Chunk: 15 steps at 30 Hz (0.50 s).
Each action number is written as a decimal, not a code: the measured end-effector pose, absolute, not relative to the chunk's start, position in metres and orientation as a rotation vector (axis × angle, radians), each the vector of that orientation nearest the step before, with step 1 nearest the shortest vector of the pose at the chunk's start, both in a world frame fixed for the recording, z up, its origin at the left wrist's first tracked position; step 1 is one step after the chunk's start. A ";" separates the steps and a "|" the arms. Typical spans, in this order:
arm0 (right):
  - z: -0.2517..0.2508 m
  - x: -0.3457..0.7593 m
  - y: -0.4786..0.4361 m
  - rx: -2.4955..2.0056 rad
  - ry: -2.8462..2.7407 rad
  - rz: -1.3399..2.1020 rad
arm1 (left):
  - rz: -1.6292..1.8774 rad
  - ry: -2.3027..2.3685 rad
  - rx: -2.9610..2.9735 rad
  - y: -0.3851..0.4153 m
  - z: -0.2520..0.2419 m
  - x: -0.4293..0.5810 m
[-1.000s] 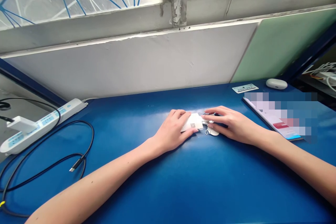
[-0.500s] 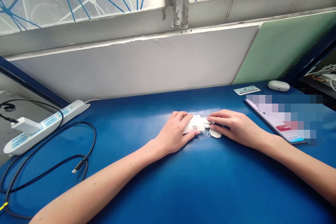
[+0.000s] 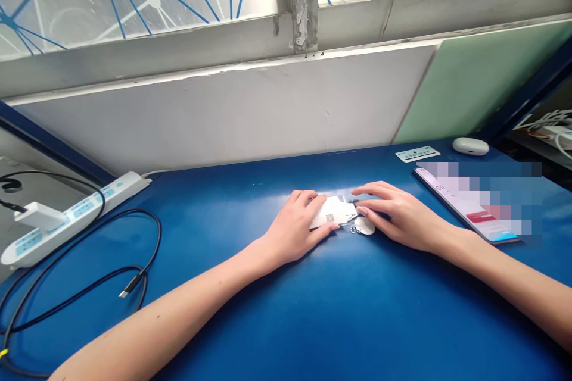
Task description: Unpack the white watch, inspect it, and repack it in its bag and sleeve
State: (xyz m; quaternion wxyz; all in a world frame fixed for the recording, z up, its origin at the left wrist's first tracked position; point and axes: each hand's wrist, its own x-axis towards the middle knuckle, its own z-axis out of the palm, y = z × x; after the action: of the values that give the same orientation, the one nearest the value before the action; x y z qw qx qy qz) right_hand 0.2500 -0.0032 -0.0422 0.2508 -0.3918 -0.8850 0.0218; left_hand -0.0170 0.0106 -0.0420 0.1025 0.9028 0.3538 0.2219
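Observation:
A small white card (image 3: 333,211) with a printed code lies on the blue table (image 3: 286,309) near its middle. My left hand (image 3: 297,227) grips the card's left side between thumb and fingers. My right hand (image 3: 395,214) rests at the card's right edge, its fingertips pressed together on a small clear or metallic piece there that is too small to name. Just below those fingertips lies a white round tag (image 3: 365,225) on a short ball chain.
A phone (image 3: 469,205) with a lit screen lies at the right, with a white label (image 3: 417,153) and a white earbud case (image 3: 471,146) behind it. A white power strip (image 3: 71,214) with a plugged charger and a looped black cable (image 3: 111,274) lie at the left.
My right hand's fingertips have shifted slightly along the card's right edge. The view has wobbled a little; the left hand stays on the card.

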 end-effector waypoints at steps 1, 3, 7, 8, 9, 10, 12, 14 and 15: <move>-0.041 0.249 -0.005 -1.051 -2.419 0.088 | 0.662 1.044 2.661 0.010 -0.042 -0.017; -0.039 0.246 -0.009 -1.028 -2.441 0.150 | 0.685 1.028 2.654 0.010 -0.042 -0.016; -0.038 0.240 -0.016 -0.976 -2.486 0.309 | 0.714 0.954 2.663 0.009 -0.043 -0.016; -0.039 0.239 -0.017 -0.966 -2.493 0.340 | 0.713 0.949 2.664 0.009 -0.044 -0.016; -0.040 0.238 -0.017 -0.964 -2.498 0.356 | 0.710 0.951 2.663 0.009 -0.044 -0.016; -0.041 0.238 -0.017 -0.971 -2.500 0.354 | 0.699 0.954 2.663 0.010 -0.044 -0.016; -0.043 0.238 -0.015 -1.003 -2.499 0.308 | 0.664 0.956 2.673 0.010 -0.044 -0.016; -0.044 0.239 -0.014 -1.036 -2.494 0.249 | 0.626 0.953 2.690 0.010 -0.044 -0.017; -0.044 0.239 -0.013 -1.043 -2.493 0.228 | 0.610 0.953 2.698 0.010 -0.044 -0.017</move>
State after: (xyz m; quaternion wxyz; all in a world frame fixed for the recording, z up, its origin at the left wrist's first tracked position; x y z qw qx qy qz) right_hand 0.2392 -0.0133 -0.0440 0.2132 -0.3758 -0.8981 0.0820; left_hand -0.0168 0.0104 -0.0442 0.1075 0.9168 0.3239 0.2074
